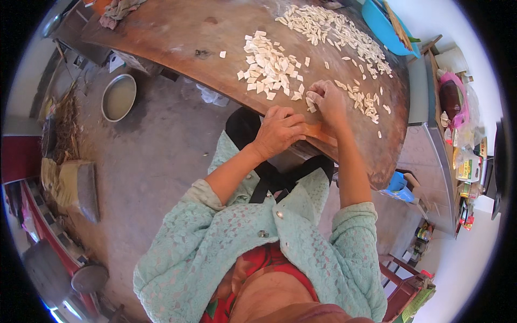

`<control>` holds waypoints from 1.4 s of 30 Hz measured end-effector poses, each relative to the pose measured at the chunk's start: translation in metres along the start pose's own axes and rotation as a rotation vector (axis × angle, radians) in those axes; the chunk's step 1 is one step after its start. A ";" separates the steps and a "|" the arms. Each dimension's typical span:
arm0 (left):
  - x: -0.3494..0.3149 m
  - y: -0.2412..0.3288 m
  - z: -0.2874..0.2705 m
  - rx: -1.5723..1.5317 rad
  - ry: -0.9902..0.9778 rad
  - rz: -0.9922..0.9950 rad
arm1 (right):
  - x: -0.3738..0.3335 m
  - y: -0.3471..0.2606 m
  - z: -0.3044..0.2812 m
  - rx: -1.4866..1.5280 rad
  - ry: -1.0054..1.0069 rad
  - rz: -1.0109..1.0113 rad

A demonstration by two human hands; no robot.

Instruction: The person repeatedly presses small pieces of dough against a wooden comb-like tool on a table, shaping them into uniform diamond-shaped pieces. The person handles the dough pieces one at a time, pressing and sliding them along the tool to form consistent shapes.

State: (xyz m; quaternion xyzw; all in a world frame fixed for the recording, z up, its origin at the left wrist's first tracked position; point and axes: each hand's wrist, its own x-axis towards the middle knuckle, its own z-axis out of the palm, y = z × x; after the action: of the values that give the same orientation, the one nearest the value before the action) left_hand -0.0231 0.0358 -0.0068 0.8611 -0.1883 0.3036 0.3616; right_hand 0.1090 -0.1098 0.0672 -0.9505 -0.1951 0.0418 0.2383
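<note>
At the near edge of the brown wooden table (215, 59), my left hand (280, 132) is closed, its curled fingers against the end of a lighter orange-brown wooden strip (322, 133). Just to the right, my right hand (328, 99) is bent down with thumb and fingers pressed together. Small dough pieces (311, 105) show at its fingertips; what lies under the fingers is hidden. Flat square dough pieces (264, 62) lie in a heap beyond my hands. Curled, narrow dough pieces (366, 102) are scattered to the right, and a larger spread of curled pieces (334, 29) covers the far right.
A blue basin (385, 29) with sticks across it stands at the far right corner. Right of the table, a shelf (439, 124) carries bags and packages. A metal basin (119, 97) stands on the floor at left. A cloth (116, 12) lies on the table's far left.
</note>
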 end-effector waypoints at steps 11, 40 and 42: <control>-0.001 0.001 0.003 0.014 -0.008 -0.020 | -0.071 0.032 -0.038 0.282 -0.116 0.095; 0.001 0.003 -0.001 0.031 0.019 0.010 | -0.034 -0.001 -0.004 0.120 0.061 -0.084; 0.002 0.002 0.001 0.010 0.040 0.015 | -0.027 0.000 0.007 0.066 0.061 -0.002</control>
State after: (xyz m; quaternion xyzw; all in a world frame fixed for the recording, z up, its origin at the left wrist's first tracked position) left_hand -0.0221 0.0333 -0.0049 0.8553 -0.1861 0.3244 0.3587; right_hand 0.0825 -0.1171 0.0605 -0.9428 -0.1873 0.0191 0.2752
